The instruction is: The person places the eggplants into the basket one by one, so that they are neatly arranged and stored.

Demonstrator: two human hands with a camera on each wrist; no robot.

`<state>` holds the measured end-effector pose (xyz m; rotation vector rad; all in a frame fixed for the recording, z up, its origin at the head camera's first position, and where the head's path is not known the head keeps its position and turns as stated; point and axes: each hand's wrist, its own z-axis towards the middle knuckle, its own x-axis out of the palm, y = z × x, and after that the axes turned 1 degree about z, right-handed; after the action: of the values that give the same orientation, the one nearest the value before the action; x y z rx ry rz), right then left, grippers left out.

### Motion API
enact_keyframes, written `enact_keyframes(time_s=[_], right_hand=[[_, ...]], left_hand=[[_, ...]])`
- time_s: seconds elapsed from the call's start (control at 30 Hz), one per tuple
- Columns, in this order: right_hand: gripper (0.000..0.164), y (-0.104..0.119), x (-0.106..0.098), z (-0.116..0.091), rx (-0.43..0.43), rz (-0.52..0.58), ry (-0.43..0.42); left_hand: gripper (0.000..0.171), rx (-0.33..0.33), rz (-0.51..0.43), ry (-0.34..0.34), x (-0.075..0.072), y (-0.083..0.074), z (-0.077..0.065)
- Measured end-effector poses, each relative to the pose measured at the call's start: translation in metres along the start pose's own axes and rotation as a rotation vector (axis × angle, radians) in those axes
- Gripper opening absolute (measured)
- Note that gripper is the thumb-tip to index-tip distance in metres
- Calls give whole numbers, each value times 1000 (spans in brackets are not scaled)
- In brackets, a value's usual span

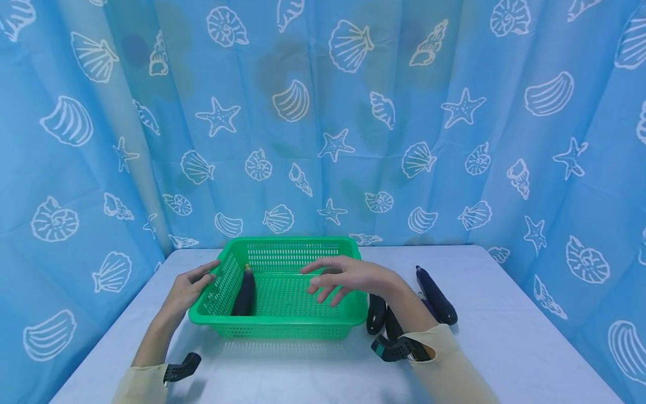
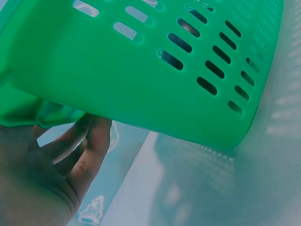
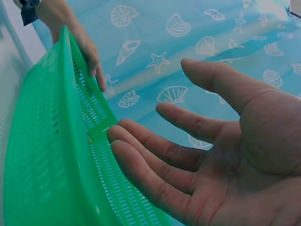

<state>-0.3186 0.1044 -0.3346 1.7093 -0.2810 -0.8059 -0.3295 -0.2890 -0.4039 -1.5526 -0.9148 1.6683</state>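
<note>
A green plastic basket (image 1: 282, 321) with slotted walls stands on the table, and one dark eggplant (image 1: 245, 293) lies along its left side. My left hand (image 1: 188, 289) holds the basket's left rim; in the left wrist view its fingers (image 2: 96, 146) reach up to the rim from outside. Over the basket's right part hovers my right hand (image 1: 343, 276), fingers spread and loosely bent, nothing in them. In the right wrist view the palm (image 3: 221, 165) is bare. Several more eggplants (image 1: 436, 295) lie right of the basket, partly hidden by my right forearm.
The basket stands toward the back of a white-covered table (image 1: 510, 336). A blue curtain (image 1: 313, 185) printed with white shells and starfish hangs behind and at both sides. Black wrist devices (image 1: 183, 367) sit at both sleeves.
</note>
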Motion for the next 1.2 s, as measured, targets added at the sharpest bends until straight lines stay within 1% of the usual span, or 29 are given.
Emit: enact_keyframes(time_s=[0.17, 0.3, 0.43, 0.53, 0.77, 1.0, 1.2], right_hand=[[42, -6, -5, -11, 9, 20, -1], [44, -12, -14, -21, 5, 40, -25], [44, -16, -22, -32, -20, 26, -46], [45, -17, -27, -39, -34, 6, -48], [48, -24, -32, -51, -14, 19, -64], [45, -35, -37, -63, -14, 23, -73], [46, -39, -44, -71, 0, 10, -112]], left_hand=[[51, 16, 4, -1, -1, 1, 1], [52, 22, 9, -5, 0, 1, 2], [52, 18, 6, -7, 0, 1, 4], [51, 15, 5, -4, -1, 1, 4], [52, 7, -7, -1, -2, 3, 4], [52, -2, -9, 4, -1, 1, 4], [51, 2, -9, -1, -1, 1, 3]])
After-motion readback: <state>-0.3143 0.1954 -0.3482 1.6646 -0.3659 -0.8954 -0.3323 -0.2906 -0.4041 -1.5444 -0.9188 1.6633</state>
